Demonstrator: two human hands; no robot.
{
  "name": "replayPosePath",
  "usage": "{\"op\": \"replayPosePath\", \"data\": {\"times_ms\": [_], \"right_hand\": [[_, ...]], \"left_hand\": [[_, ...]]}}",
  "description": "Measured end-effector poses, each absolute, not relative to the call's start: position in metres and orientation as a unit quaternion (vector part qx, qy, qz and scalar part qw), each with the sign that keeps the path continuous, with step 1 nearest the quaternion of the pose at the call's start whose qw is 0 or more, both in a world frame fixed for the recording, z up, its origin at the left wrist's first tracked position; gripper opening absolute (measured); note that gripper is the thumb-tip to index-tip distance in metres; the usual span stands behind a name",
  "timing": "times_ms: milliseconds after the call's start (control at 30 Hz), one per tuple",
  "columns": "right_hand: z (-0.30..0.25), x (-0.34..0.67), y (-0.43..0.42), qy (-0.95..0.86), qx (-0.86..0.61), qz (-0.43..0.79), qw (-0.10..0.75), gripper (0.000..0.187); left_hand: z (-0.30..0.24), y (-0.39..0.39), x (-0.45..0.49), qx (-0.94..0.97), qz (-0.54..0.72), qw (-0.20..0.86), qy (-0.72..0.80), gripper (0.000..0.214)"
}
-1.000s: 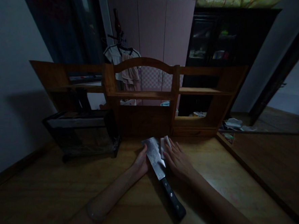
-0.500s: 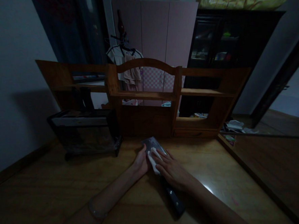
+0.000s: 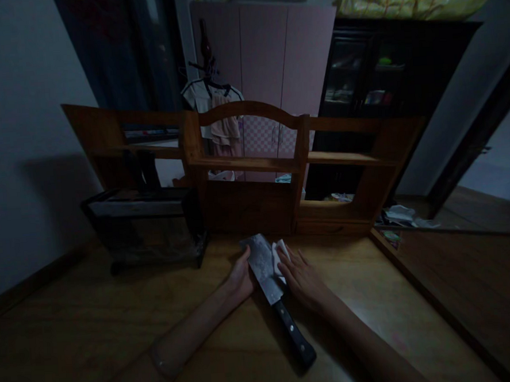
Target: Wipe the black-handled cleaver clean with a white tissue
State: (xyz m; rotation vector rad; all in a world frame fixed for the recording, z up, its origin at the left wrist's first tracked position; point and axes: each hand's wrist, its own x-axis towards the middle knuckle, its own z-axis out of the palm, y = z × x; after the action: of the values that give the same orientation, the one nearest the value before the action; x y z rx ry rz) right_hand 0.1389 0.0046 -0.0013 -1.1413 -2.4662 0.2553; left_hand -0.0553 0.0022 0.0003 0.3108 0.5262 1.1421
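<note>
A cleaver [image 3: 263,266] with a broad grey blade and a black riveted handle lies slantwise before me, handle end toward me. My left hand [image 3: 241,275] grips the blade's left edge, thumb on top and the other fingers hidden beneath. Pale smudges mark the blade's face. A folded white tissue [image 3: 280,257] sits under the fingers of my right hand [image 3: 300,277], at the blade's right edge. The right fingers press the tissue from above, partly spread.
A knife block [image 3: 149,229] with black handles sticking up stands at the left on the wooden desk [image 3: 195,339]. A wooden shelf unit [image 3: 245,165] runs along the desk's back. A raised rim [image 3: 434,295] borders the desk's right side.
My right hand has slid right with the tissue, from the middle of the blade to its right edge. More of the blade and handle now shows. My left hand keeps its place.
</note>
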Motion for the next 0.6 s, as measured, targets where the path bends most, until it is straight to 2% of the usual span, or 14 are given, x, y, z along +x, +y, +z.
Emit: {"op": "replayPosePath", "data": {"times_ms": [200, 433, 600], "right_hand": [[0.009, 0.143, 0.004, -0.882, -0.372, 0.114, 0.265, 0.052], [0.036, 0.125, -0.031, -0.936, -0.242, 0.163, 0.194, 0.051], [0.034, 0.121, -0.03, -0.939, -0.249, 0.152, 0.181, 0.048]], "left_hand": [[0.001, 0.001, -0.054, 0.128, 0.567, 0.767, 0.273, 0.047], [-0.005, 0.006, -0.064, 0.156, 0.57, 0.763, 0.262, 0.062], [-0.005, 0.008, -0.065, 0.157, 0.571, 0.767, 0.246, 0.067]]}}
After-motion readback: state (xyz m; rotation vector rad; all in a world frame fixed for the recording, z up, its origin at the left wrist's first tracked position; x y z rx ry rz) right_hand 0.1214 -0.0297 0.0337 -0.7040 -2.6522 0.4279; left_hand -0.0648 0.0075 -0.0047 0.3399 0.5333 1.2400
